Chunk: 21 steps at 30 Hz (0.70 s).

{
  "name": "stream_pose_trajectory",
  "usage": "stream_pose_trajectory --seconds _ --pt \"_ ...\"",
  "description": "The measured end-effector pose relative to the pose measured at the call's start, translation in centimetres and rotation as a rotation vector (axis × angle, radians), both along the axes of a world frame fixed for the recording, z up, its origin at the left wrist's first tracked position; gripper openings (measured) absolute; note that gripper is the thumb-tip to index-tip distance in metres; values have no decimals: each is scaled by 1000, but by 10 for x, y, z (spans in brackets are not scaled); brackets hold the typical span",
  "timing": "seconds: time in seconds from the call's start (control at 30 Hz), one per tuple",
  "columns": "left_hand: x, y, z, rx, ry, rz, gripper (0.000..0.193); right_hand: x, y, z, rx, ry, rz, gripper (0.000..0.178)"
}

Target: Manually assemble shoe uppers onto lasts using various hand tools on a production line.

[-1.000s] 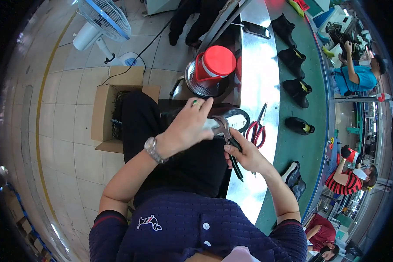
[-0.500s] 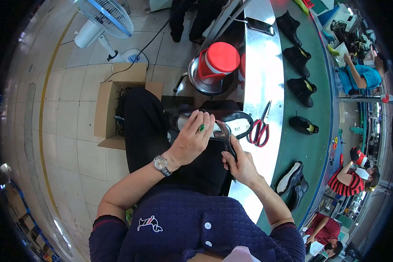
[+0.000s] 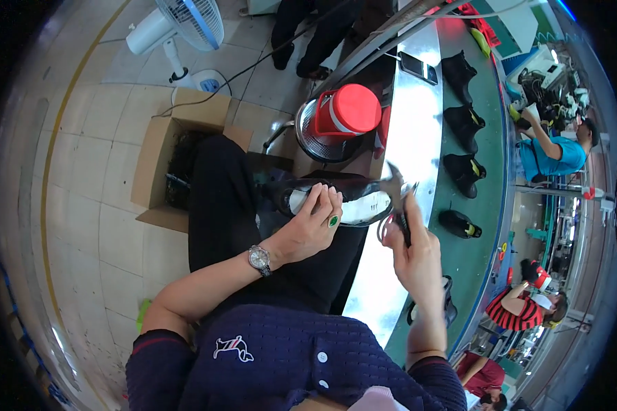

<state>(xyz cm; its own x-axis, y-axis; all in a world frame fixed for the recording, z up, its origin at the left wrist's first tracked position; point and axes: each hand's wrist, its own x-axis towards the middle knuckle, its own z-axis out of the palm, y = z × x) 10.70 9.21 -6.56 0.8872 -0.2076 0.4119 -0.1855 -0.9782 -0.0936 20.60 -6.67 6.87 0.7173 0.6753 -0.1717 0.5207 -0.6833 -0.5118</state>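
Note:
A black shoe (image 3: 365,208) lies across my lap with its white bottom facing up. My left hand (image 3: 310,226) is closed over the middle of it, fingers laid across the white bottom. A hammer (image 3: 395,183) with a metal head and dark handle is held in my right hand (image 3: 415,250). Its head is raised beside the right end of the shoe, slightly smeared by motion. Behind the hammer, red-handled scissors (image 3: 385,226) lie on the metal ledge, mostly hidden by my right hand.
Several black shoes (image 3: 464,128) line the green belt (image 3: 432,250) on the right. A phone (image 3: 418,67) lies on the metal ledge (image 3: 418,130). A red jug (image 3: 353,109) stands on a stool ahead. An open carton (image 3: 151,168) and a fan (image 3: 188,24) are at left. Co-workers sit beyond the belt.
My right hand has lifted the hammer off the shoe and moved it right, over the scissors. My left hand stays on the shoe. The view has shifted slightly.

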Motion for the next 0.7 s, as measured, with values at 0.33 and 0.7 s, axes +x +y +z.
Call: stream_pose_trajectory --seconds 0.33,0.7 --pt "-1 -1 -5 -33 -63 -9 32 -19 10 -35 65 -144 -24 71" --pt "0 -4 -11 -259 -155 -11 21 -32 20 -53 26 -223 -55 76"
